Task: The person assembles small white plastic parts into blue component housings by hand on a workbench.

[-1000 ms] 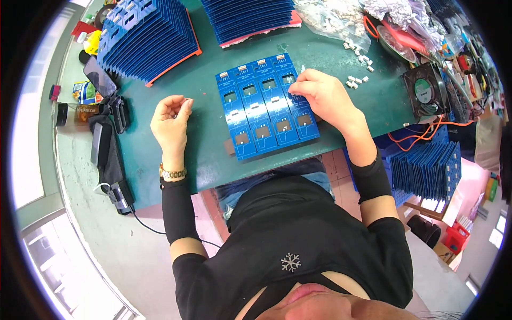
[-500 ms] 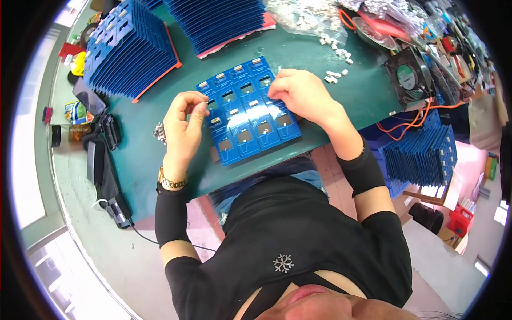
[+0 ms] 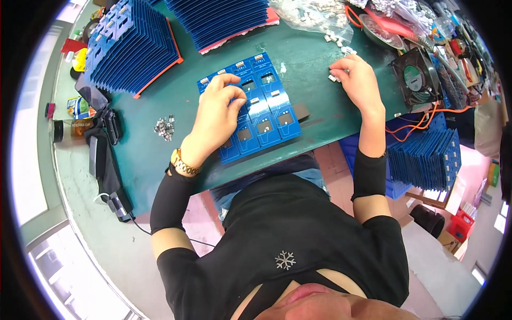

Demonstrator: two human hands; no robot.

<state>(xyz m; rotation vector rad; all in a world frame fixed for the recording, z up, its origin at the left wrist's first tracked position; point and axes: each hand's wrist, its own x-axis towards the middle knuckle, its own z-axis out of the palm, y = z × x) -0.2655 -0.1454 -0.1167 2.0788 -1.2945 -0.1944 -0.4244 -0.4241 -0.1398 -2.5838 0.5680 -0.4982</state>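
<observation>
A blue circuit-board panel (image 3: 260,115) with several rectangular cutouts and small white connectors lies slightly turned on the green table. My left hand (image 3: 216,114) is over its left half, fingers curled and thumb near the index finger; whatever they may hold is too small to make out. To the right of the panel, my right hand (image 3: 358,82) reaches down to a few loose white connectors (image 3: 333,78). Its thumb and index finger are pinched together just above them, and I cannot see clearly what is between the tips.
Blue boards stand in racks at the far left (image 3: 133,50) and far middle (image 3: 218,21). A bag of white connectors (image 3: 312,13) lies at the back. A small metal-parts pile (image 3: 165,128) is left of the panel. A black fan (image 3: 416,77) stands right; more boards (image 3: 424,160) are below.
My right hand has left the panel and moved right to the loose white connectors. My left hand has shifted right, from the panel's left edge to over its surface.
</observation>
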